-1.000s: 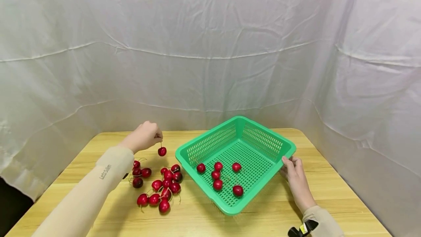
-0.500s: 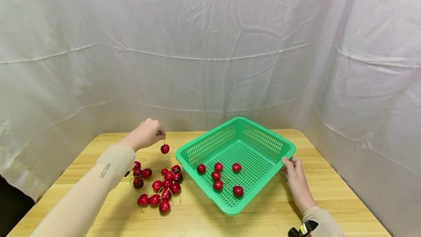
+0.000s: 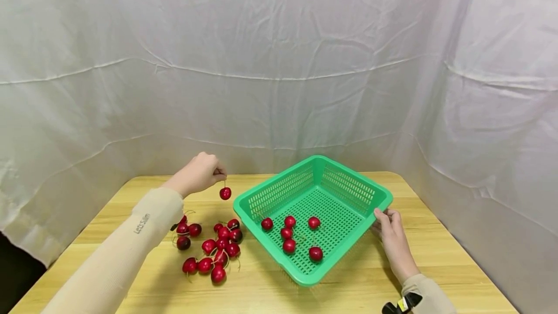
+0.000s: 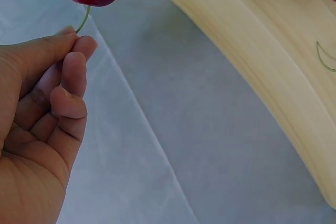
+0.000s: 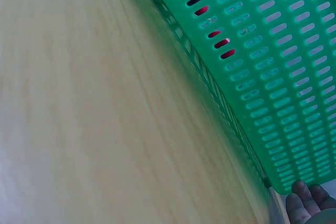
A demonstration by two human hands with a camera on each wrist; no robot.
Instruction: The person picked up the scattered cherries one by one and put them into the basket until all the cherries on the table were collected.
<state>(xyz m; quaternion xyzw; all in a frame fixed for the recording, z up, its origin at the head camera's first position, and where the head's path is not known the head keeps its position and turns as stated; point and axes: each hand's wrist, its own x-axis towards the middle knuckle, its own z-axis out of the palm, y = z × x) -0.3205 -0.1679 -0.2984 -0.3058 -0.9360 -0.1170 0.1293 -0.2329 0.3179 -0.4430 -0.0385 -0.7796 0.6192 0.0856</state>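
Place: looked like a curtained booth point(image 3: 501, 125)
Cloth point(image 3: 279, 62): hung creased around three sides
Table point(image 3: 348, 297): had a wood-grain top

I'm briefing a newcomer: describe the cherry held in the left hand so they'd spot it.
At the wooden table, find the green basket. Left of it in the head view, the left hand pinches a stem with one red cherry below. Unlike the other cherries, it hangs in the air.

The cherries point(image 3: 222, 244) are red to near-black, the basket point(image 3: 335, 207) green, the table point(image 3: 348, 300) yellow wood-grained.
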